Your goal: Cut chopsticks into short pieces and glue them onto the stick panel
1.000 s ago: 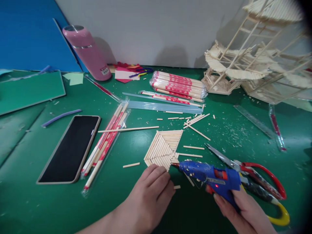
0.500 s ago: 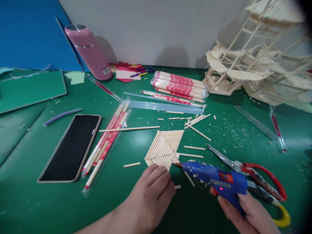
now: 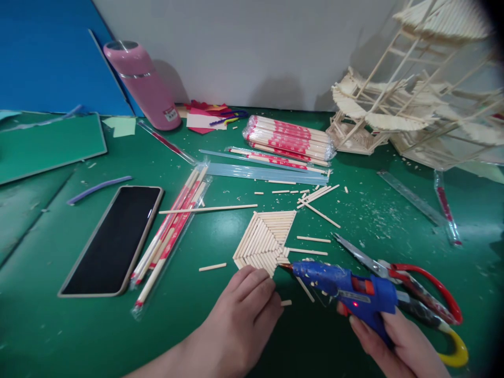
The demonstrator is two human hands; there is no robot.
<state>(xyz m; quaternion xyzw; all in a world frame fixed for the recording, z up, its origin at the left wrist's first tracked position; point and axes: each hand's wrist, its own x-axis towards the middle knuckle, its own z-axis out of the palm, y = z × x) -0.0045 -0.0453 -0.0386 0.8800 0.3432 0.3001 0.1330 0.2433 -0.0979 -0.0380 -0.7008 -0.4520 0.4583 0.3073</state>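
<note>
A flat panel of glued wooden sticks (image 3: 265, 237) lies on the green table (image 3: 220, 320). My left hand (image 3: 242, 312) rests on the table with its fingertips pressing the panel's near edge. My right hand (image 3: 397, 341) grips a blue hot glue gun (image 3: 346, 291) whose nozzle points at the panel's lower right corner. Short cut sticks (image 3: 313, 239) lie scattered around the panel.
Red-handled scissors (image 3: 405, 275) lie just right of the glue gun. A phone (image 3: 112, 239) and wrapped chopsticks (image 3: 173, 228) are at left, a chopstick bundle (image 3: 289, 137) and pink bottle (image 3: 142, 84) behind, and a stick model (image 3: 413, 105) and ruler (image 3: 411, 197) at right.
The glue gun has shifted slightly right, its nozzle staying at the panel's corner. My left hand has stayed on the panel edge.
</note>
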